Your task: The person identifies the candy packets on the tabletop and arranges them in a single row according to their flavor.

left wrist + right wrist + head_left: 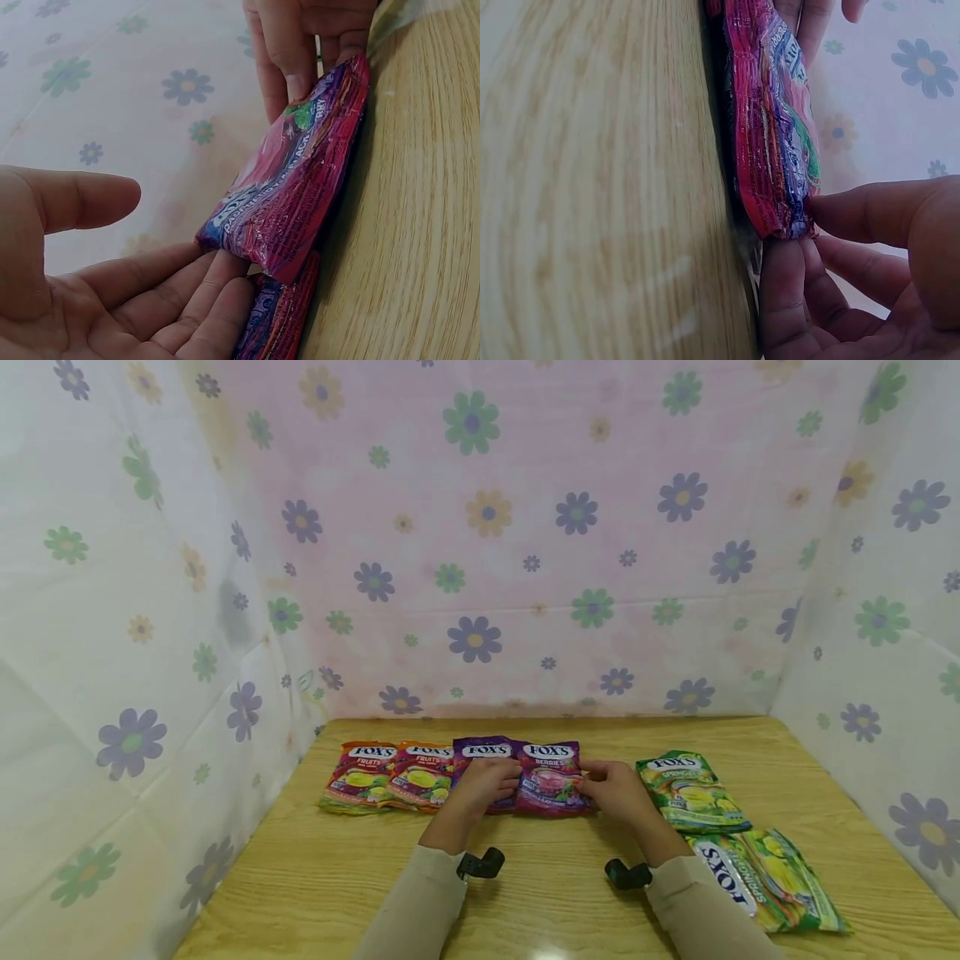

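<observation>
A purple FOX'S Berries candy bag lies label up near the middle of the table, its left side over the edge of a second purple candy bag. My right hand pinches its right edge, thumb on top and fingers beneath, as the right wrist view shows at the bag's corner. On the opposite side, my left hand reaches across the second bag. In the left wrist view its fingers extend against the Berries bag's left edge, with the thumb lifted away.
Two red FOX'S Fruits bags overlap at the left end of the row. To the right lies a green Spring candy bag, with more green bags nearer me. Flowered cloth walls in the wooden table.
</observation>
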Motion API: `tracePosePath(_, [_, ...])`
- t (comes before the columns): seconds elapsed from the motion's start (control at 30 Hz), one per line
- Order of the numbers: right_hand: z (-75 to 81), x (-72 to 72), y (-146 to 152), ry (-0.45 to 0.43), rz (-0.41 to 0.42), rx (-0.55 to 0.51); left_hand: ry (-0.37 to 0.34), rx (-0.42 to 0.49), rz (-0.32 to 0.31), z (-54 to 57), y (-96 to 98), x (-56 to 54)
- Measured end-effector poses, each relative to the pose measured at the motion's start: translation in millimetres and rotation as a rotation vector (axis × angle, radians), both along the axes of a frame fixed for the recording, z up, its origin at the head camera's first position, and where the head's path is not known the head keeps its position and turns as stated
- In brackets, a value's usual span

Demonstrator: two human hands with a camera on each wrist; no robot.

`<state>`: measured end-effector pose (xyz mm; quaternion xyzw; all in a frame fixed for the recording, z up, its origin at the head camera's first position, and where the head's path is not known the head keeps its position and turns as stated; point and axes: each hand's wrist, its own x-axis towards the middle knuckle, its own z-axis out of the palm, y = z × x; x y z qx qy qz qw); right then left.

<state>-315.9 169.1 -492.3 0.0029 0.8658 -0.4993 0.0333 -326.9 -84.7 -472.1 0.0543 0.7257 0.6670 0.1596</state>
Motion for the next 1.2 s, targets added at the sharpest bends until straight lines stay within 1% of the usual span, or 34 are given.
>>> tracePosePath(0.27, [0.7, -0.2, -1.8, -0.005, 0.008, 0.027, -0.012, 0.011, 0.017, 0.4, -2.4, -0.2])
tracePosePath(0.47, [0.7, -1.1, -4.8, -0.022, 0.007, 0.008, -0.030, 0.005, 0.027, 0.4, -5.3, -1.3])
tracePosePath(0.67, [0.5, -2.0, -7.4, -0.022, 0.017, -0.029, -0.023, -0.006, 0.026, -0.4, -7.2, -1.0])
tracePosePath(1.0, [0.0, -1.2, -7.8, 0.017, 0.041, -0.039, -0.021, -0.005, 0.028, 0.2, -8.0, -2.1])
tracePosePath(1.2, [-1.5, -1.5, -8.3, 0.017, 0.041, -0.022, -0.024, -0.012, 0.020, -1.1, -9.2, -2.9])
